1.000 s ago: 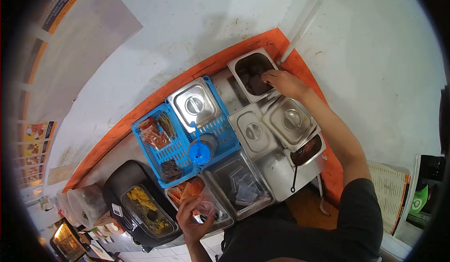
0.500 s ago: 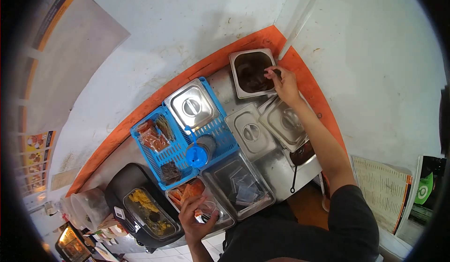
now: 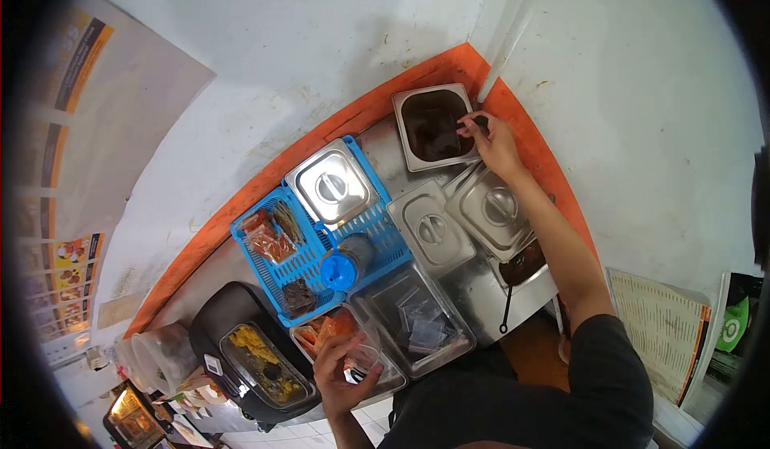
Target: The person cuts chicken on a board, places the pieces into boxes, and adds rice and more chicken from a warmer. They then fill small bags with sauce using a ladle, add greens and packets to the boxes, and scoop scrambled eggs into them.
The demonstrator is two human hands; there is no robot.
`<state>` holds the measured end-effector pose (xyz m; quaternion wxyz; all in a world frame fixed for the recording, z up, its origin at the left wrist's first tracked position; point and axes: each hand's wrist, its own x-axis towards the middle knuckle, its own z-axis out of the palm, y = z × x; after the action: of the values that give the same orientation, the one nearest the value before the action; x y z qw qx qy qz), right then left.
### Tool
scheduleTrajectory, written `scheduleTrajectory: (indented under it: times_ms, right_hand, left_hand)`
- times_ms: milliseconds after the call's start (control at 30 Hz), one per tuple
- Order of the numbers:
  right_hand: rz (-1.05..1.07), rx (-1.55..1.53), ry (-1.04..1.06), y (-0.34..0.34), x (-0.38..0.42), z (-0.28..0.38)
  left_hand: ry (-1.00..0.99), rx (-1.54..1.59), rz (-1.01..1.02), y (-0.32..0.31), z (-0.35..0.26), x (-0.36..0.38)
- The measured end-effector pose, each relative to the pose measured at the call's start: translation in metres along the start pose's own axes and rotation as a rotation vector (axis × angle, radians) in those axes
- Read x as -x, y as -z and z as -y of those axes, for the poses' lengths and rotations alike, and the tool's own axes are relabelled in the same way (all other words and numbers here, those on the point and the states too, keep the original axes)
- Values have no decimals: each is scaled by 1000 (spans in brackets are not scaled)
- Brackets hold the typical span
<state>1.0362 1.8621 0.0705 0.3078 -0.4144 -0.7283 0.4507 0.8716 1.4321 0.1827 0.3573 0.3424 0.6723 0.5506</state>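
Observation:
My left hand (image 3: pixel 343 374) is closed around a small clear plastic cup (image 3: pixel 366 356), held above a steel tray of orange packets (image 3: pixel 330 327). At the corner of the counter, my right hand (image 3: pixel 496 146) hovers at the right rim of a deep steel pan (image 3: pixel 399 132) with a dark brown content (image 3: pixel 433 128). Its fingers are curled in a pinch; whatever they hold, if anything, does not show clearly. Just below this hand lies a steel lid with a handle (image 3: pixel 491 208).
A blue basket (image 3: pixel 309 268) holds packets, another steel lid (image 3: pixel 330 184) and a blue-topped bottle (image 3: pixel 341 271). Near me stands a clear-covered tray of small plastic bags (image 3: pixel 421 321). A black-handled ladle (image 3: pixel 506 308) rests in a sauce pan. At left is a black lidded warmer (image 3: pixel 233 321).
My right hand has shifted slightly to the right and down at the pan's rim. My left hand keeps hold of the cup. The whole view has moved a little.

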Motion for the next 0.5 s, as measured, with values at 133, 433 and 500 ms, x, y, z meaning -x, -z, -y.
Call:
scheduleTrajectory:
  times_ms: [133,433,500]
  right_hand:
    - [-32,64,182,13,-2,-15]
    - [42,-250,-94,19,0,-27]
    - [120,-275,-68,18,-3,-27]
  left_hand:
    - [9,2,-5,-4,-5,0]
    - [-16,-8,31,-15,-11,-11]
    - [-5,-11,40,-19,-14,-11]
